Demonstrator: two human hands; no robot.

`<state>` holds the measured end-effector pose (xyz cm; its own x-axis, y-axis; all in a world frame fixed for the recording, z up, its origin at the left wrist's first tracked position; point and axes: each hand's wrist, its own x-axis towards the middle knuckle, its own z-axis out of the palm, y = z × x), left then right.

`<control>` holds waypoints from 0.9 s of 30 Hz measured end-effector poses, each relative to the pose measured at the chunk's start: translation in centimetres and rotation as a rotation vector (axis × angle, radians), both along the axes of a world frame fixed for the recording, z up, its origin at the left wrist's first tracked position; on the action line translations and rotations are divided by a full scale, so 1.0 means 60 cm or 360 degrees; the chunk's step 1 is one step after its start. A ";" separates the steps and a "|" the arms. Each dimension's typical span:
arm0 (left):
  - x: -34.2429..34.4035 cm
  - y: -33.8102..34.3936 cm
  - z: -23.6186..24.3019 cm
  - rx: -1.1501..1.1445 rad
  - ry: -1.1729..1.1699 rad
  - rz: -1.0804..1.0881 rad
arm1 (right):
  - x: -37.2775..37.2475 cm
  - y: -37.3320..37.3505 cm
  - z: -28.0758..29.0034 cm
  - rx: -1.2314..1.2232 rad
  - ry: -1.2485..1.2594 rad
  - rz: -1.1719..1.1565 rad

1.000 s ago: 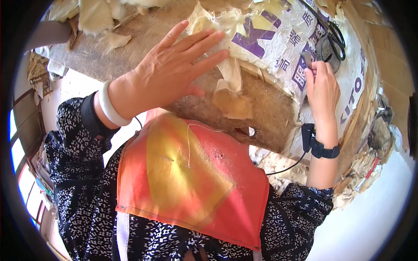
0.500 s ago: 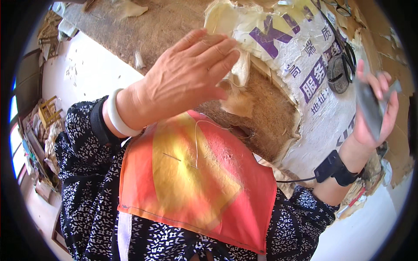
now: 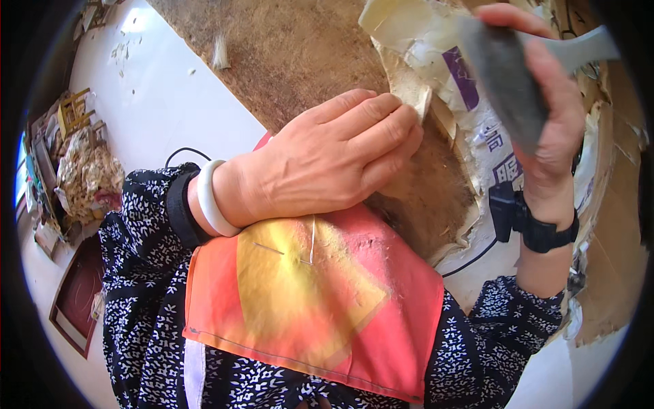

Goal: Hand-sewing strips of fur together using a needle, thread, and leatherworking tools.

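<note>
My right hand is raised at the upper right. It grips a dark grey, flat, blade-like tool, blurred by motion, with a pale grey strip sticking out past the fingers. My left hand lies palm down over the brown, fibrous sheet, fingers together and bent. Its thumb and fingertips are hidden, beside a cream-coloured flap. Over my front hangs a red, orange and yellow cloth. A needle is stuck through it, and a pale thread runs up beneath my left hand.
Beyond the brown sheet lies a crinkled white sheet with purple print. Brown cardboard-like material stands at the right. On the left are a pale floor, a small wooden stool and a fluffy cream heap.
My left hand has moved right and down, and its fingers have closed together. My right hand, still gripping the grey tool, has swung up and inward to the left. The view has shifted.
</note>
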<state>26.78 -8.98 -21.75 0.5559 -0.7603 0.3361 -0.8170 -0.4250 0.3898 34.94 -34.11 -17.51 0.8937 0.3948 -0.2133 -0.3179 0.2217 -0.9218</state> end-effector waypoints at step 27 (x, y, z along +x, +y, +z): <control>0.035 -0.007 0.027 -0.0149 0.0252 0.0459 | 0.033 0.051 -0.053 -0.0882 -0.1228 0.0918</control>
